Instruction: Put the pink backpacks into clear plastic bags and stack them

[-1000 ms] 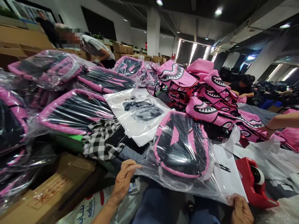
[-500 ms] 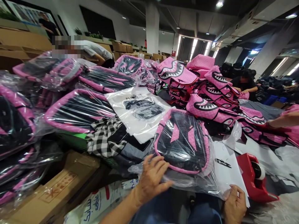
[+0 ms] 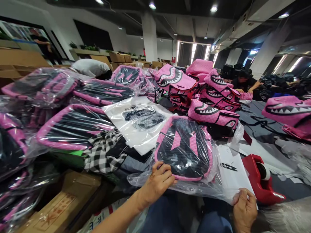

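A pink-edged black backpack (image 3: 183, 149) lies inside a clear plastic bag (image 3: 194, 188) in front of me, its ribbed back panel facing up. My left hand (image 3: 160, 177) is closed on the bag at the backpack's near left corner, fingers curled over the edge. Off to the right, my right hand (image 3: 245, 207) pinches the near right corner of the plastic, which is drawn out flat between the hands. White paper (image 3: 235, 165) with a black print lies beside the backpack, partly under the plastic. Close to my right hand stands a red tape dispenser (image 3: 261, 181).
Bagged backpacks (image 3: 75, 126) are piled on the left above a cardboard box (image 3: 60, 200). Pink shark-mouth backpacks (image 3: 211, 111) are stacked behind, another (image 3: 289, 110) at the right. A printed white bag (image 3: 139, 119) and checkered cloth (image 3: 104, 149) lie left of centre. Other people are farther back.
My left hand's spread fingers have curled onto the bag's edge. At right, some pink backpacks have shifted away and another person's arm has left view. The bending person at back left has sunk lower.
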{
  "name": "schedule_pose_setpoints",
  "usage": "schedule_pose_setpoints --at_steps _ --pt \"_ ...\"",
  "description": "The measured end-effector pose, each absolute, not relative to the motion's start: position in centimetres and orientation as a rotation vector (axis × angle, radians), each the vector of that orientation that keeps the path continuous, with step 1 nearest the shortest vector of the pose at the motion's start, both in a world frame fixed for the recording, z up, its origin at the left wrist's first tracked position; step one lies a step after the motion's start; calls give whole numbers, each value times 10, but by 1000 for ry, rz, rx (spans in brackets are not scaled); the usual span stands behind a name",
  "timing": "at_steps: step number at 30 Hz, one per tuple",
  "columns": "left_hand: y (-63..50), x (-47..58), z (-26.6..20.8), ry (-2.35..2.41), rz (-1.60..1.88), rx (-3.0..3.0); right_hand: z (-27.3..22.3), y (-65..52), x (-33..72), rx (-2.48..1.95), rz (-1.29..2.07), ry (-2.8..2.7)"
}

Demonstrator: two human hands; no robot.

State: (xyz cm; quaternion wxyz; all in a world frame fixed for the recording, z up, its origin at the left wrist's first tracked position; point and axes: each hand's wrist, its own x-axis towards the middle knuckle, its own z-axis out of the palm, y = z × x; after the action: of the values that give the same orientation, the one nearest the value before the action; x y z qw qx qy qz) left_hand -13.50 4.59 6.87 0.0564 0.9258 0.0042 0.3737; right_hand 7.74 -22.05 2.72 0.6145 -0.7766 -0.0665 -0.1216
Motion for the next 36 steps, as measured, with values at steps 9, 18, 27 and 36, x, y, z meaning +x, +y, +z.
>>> schedule_pose_setpoints --at_steps 9,18,27,36 --pt "85 -99 96 107 229 2308 23 -213 104 -1802 58 -95" --pt "81 -105 90 214 237 2255 32 -259 129 -1989 2 -168" --pt "81 -103 98 186 191 2215 87 -330 200 -2435 -517 -168" --pt "93 -98 66 138 176 2255 63 -346 233 -2286 -258 -15"
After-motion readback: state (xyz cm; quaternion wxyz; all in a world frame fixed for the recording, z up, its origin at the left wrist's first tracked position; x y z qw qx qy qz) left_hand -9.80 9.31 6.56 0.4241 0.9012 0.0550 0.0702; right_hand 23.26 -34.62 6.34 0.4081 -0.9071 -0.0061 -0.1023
